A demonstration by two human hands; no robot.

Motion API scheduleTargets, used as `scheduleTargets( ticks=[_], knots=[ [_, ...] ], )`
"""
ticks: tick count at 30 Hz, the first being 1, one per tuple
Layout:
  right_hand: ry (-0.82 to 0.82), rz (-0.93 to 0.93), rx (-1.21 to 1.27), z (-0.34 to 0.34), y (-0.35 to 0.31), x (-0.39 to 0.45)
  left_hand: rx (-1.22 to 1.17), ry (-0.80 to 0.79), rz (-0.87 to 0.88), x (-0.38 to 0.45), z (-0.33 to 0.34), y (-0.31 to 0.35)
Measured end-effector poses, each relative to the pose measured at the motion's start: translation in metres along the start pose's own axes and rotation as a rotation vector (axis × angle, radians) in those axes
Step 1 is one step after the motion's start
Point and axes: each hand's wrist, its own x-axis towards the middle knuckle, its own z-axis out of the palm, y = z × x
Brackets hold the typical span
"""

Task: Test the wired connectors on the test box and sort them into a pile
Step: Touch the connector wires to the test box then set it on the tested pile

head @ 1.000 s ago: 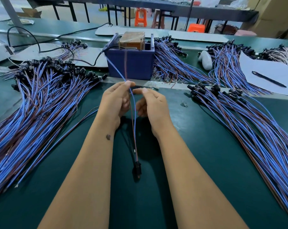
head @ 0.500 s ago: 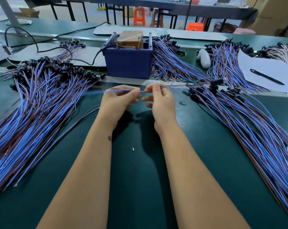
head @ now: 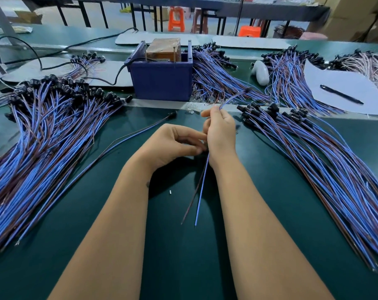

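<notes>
Your right hand (head: 220, 132) pinches 1 wired connector (head: 202, 187) partway along its leads. The black plug end rises blurred toward the blue test box (head: 162, 83), and the 2 bare ends, 1 blue and 1 brown, hang down between your forearms over the green mat (head: 183, 256). Held this way, the loose tips point back at you, probably so you can gather them for the box's contacts. Your left hand (head: 173, 144) is curled with its fingertips against the same leads just below your right; whether it truly grips them or only steadies them I cannot tell.

Another single connector (head: 118, 144) lies alone on the mat to the left, near the big left pile (head: 43, 137). The right pile (head: 324, 165) fans out on the other side, within easy reach. The box sits straight ahead between both piles, and a pen (head: 341, 94) rests on a white sheet (head: 335, 83) at the far right.
</notes>
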Motion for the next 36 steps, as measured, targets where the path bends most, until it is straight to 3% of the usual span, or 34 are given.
scheduleTargets(
  ticks=[2,7,11,15,18,21,23,25,27,31,36],
  knots=[
    [-0.047,-0.015,-0.153,-0.009,-0.004,0.002,-0.051,0.069,-0.024,-0.001,-0.004,-0.001],
    [-0.179,-0.27,-0.896,-0.06,-0.032,0.018,-0.09,0.118,-0.036,0.0,-0.005,-0.001],
    [-0.104,-0.332,-1.252,-0.107,-0.057,0.034,-0.075,0.092,-0.05,0.002,-0.002,-0.001],
    [-0.023,-0.242,-1.411,-0.142,-0.061,0.038,-0.019,0.071,-0.073,0.002,-0.002,-0.003],
    [0.034,-0.173,-1.446,-0.15,-0.055,0.034,0.022,0.216,-0.002,0.003,0.001,0.0],
    [0.16,-0.26,-1.473,-0.14,-0.048,0.029,0.071,0.616,0.087,0.002,-0.003,0.003],
    [0.228,-0.329,-1.428,-0.123,-0.044,0.026,0.2,0.838,0.055,-0.001,-0.011,0.003],
    [0.199,-0.394,-1.343,-0.096,-0.04,0.02,0.432,0.953,-0.042,-0.004,-0.019,-0.002],
    [0.088,-0.438,-1.253,-0.063,-0.033,0.01,0.655,0.96,-0.157,-0.004,-0.024,-0.008],
    [-0.207,-0.36,-1.019,-0.001,-0.01,-0.016,0.929,0.744,-0.43,-0.004,-0.028,-0.012],
    [-0.31,-0.359,-1.089,0.031,0.01,-0.022,0.887,0.744,-0.371,-0.004,-0.029,-0.014]
  ],
)
